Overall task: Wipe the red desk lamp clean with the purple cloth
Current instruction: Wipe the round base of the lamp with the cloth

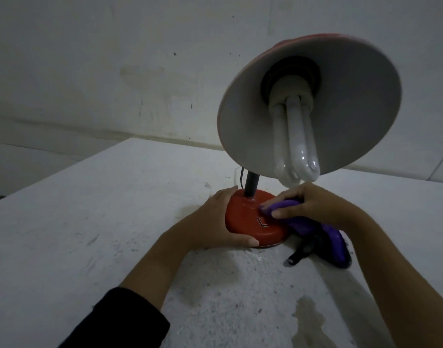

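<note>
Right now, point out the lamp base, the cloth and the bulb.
lamp base [248, 222]: head view, on its red top.
cloth [285, 204]: head view, on the bunched part under the fingers.
bulb [297, 136]: head view, on the middle tube.

The lamp [255, 222] had a red base, a black stem and a shade pale grey inside. The cloth [303, 222] was purple. The counter [90, 209] was whitish and speckled, the sleeve [120, 320] black.

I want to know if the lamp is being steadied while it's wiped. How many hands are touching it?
2. The left hand grips the lamp's red base on its left rim; the right hand presses the purple cloth onto the base's top right.
</note>
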